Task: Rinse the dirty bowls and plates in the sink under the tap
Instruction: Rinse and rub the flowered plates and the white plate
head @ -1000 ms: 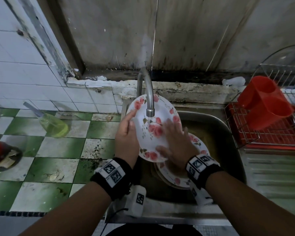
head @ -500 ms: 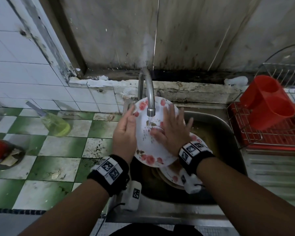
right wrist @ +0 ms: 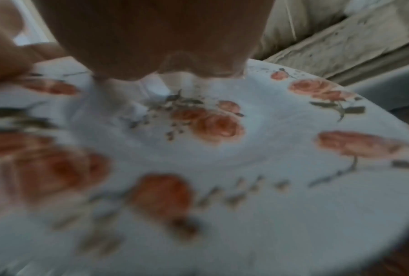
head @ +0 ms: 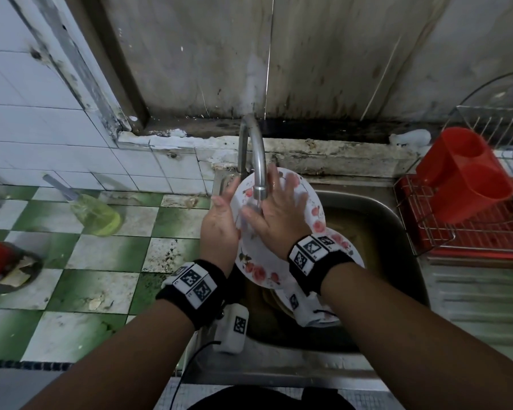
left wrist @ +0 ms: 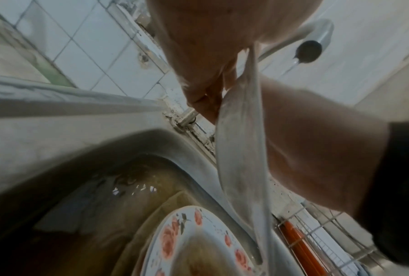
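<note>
A white plate with red roses [head: 261, 267] is tilted under the running tap [head: 256, 161], over the steel sink [head: 391, 220]. My left hand [head: 219, 223] grips its left rim, fingers curled behind the back [left wrist: 206, 89]. My right hand [head: 279, 214] lies flat on the plate's face with fingers spread, right under the spout. The plate's thin edge [left wrist: 241, 149] runs down the left wrist view. Up close, the right wrist view shows the plate's rose pattern [right wrist: 222, 149], blurred. A second rose plate [head: 342, 242] lies lower in the sink in murky water, also visible as the plate [left wrist: 175, 242] below.
A red plastic holder [head: 462, 173] stands in the wire dish rack [head: 427, 232] right of the sink. On the green-and-white tiled counter at left lie a yellow-green soap bottle [head: 95, 214] and a dark dish with scraps [head: 9, 267]. A stained wall rises behind the tap.
My right hand has slid up the plate's face from its lower part to just under the spout. The left hand keeps its hold on the left rim.
</note>
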